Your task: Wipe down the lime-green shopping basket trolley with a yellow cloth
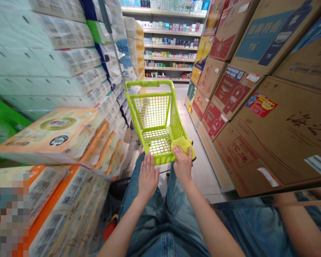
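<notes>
A lime-green shopping basket cart (157, 141) stands in front of my knees, with a mesh floor, mesh walls and a long pole rising from its far left corner. On its near right corner lies a folded yellow cloth (182, 145). My right hand (182, 162) holds this cloth against the rim, fingers spread over it; part of the cloth is hidden under the hand. My left hand (148, 175) is stretched out flat, palm down, its fingertips at the near left rim. Nothing shows in the left hand. No goods are visible inside the basket.
Stacked tissue packs (64, 132) crowd the left side. Cardboard cartons (278, 128) rise along the right on a low base. Shelves of small boxed goods (171, 46) close the aisle's far end. A mirror-like surface (267, 221) at lower right shows an arm and jeans.
</notes>
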Available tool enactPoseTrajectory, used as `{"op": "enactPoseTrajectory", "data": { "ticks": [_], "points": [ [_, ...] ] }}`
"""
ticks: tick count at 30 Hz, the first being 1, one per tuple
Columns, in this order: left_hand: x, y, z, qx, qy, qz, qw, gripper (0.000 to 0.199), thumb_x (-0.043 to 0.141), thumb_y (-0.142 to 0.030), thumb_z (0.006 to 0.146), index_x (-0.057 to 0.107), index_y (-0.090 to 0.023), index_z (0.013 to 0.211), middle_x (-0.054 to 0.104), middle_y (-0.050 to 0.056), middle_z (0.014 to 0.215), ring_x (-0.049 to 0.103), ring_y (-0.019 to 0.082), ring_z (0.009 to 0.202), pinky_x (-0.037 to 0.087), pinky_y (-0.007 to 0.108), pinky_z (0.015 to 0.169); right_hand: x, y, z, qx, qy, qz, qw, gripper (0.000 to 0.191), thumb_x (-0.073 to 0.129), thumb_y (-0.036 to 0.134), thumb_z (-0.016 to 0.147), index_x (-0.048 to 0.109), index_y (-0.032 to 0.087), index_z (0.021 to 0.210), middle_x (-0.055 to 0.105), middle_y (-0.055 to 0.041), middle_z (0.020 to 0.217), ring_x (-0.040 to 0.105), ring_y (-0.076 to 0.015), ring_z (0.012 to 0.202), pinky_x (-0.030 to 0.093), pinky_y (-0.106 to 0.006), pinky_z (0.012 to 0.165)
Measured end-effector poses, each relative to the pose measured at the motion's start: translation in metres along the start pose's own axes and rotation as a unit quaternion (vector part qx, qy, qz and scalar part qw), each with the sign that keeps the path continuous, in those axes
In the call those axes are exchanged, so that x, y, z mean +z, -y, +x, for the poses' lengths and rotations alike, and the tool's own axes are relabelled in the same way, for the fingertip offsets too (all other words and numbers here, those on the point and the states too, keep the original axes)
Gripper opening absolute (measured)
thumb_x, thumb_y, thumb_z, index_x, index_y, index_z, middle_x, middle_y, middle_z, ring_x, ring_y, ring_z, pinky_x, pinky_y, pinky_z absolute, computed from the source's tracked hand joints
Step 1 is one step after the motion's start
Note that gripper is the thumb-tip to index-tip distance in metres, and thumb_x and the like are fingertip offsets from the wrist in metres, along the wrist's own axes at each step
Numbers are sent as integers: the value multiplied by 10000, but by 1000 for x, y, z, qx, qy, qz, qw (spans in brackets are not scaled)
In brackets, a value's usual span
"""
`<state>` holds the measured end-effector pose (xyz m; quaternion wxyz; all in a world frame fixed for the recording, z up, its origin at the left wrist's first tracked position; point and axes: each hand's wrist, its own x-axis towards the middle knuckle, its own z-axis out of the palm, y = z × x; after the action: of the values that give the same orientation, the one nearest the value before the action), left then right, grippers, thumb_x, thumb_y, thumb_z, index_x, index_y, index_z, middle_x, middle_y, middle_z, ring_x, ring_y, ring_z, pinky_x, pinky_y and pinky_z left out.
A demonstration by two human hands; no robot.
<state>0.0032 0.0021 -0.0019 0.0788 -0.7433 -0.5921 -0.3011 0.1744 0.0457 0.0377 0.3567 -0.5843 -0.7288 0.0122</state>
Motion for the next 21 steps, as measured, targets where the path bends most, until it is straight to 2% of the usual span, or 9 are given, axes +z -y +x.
{"op": "enactPoseTrajectory", "data": {
  "ticks": [3,6,8,11,15,17,19,21],
  "points": [
    [-1,1,-1,-2,8,-4,1000,710,369,-193,974,-8,-148,1573,240,158,1617,197,263,1506,315,487,1184,20,49,-10,-44,35,46,997,617,405,-1,805,557,204,1367,602,-58,1391,493,-173,1355,20,-463,1240],
    [-1,3,-1,0,13,-11,1000,715,370,-177,962,2,-156,1575,252,153,1615,211,256,1503,315,478,1185,27,69,-14,-74,54,68,994,581,392,25,854,535,210,1386,564,-45,1432,448,-146,1388,-4,-427,1242],
    [-1,4,-2,1,10,-11,1000,710,375,-190,967,11,-157,1576,259,152,1613,216,256,1502,314,481,1184,22,61,-14,-108,69,69,989,597,384,24,861,510,229,1408,554,-32,1443,443,-132,1390,-29,-427,1240],
    [-1,2,-1,0,9,0,1000,704,381,-215,980,10,-148,1574,254,153,1613,203,259,1505,313,486,1183,4,24,-11,-145,79,61,984,643,369,5,846,480,250,1430,557,-28,1441,459,-130,1379,-37,-455,1234],
    [-1,0,0,-2,10,6,1000,709,380,-231,988,-12,-142,1572,243,153,1616,189,257,1508,310,483,1185,-16,-37,-2,-98,37,35,994,675,346,-11,805,518,254,1401,598,-42,1397,494,-155,1356,33,-510,1225],
    [-2,-1,1,-1,7,4,1000,709,378,-235,990,-16,-145,1572,240,155,1616,196,261,1506,313,484,1184,-19,-57,3,-54,7,23,998,681,351,-11,778,554,270,1365,621,-39,1370,523,-171,1332,57,-549,1212],
    [-1,-2,1,-1,6,1,1000,709,378,-231,989,-14,-145,1572,237,157,1617,199,265,1505,313,488,1183,-16,-59,5,-5,-21,13,1000,675,360,-10,756,586,266,1330,633,-43,1355,541,-187,1315,70,-574,1202],
    [-1,-2,1,-2,5,-1,1000,711,382,-226,987,-12,-140,1572,236,162,1617,195,269,1506,314,490,1183,-9,-43,4,34,-36,6,999,677,368,-12,743,589,245,1329,623,-57,1366,533,-196,1323,75,-570,1204]
  ]
}}
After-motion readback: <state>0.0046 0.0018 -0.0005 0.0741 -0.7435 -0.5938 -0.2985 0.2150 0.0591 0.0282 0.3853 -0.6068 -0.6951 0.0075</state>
